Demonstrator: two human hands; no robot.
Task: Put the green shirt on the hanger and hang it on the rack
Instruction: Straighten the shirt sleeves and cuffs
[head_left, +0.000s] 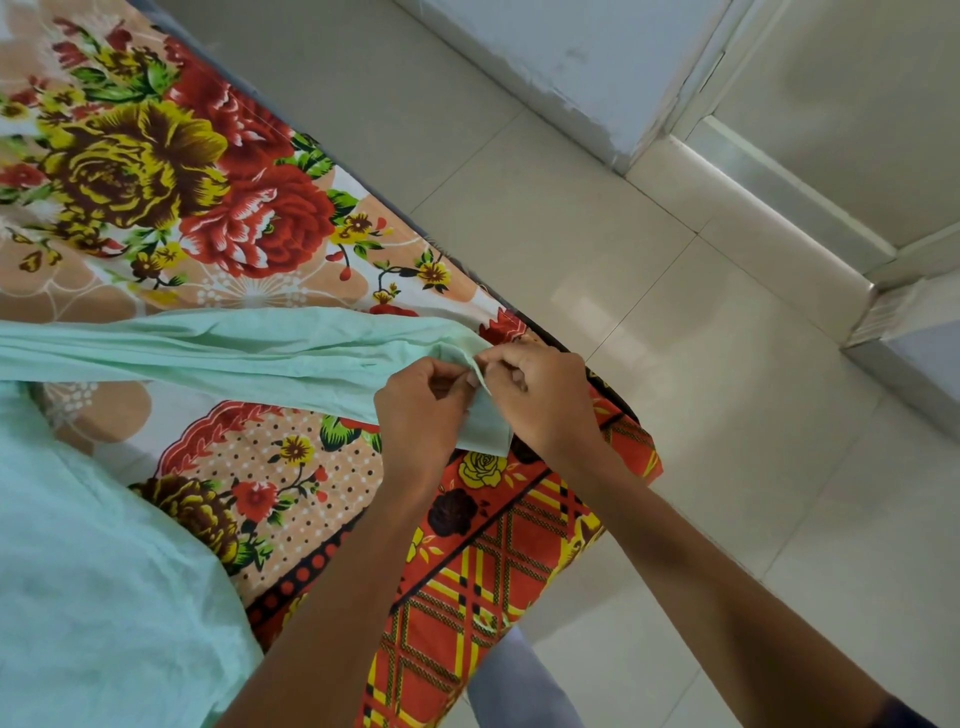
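Pale floor tiles (597, 249) and a doorway threshold fill the right of the view; a bed under a floral sheet (171, 197) takes the left, its near corner pointing toward the person. Across that sheet lies the green shirt (218, 348), one long sleeve stretched from the bed's left side toward the right edge, with the body of the garment bunched at the near left. The sleeve's long axis runs roughly parallel to the bed's near edge and ends at the cuff, right at the bed's right edge, where both hands meet. The left hand (421, 410) pinches the cuff fabric from the near side with curled fingers; the right hand (540, 400) pinches the same cuff from the far side, thumb and fingertips closed on the cloth. The two hands are almost touching, with the cuff between them. Neither hanger nor rack is in view. My guess is that the sleeve is being straightened or turned out before the hanger comes in, so the task looks early.
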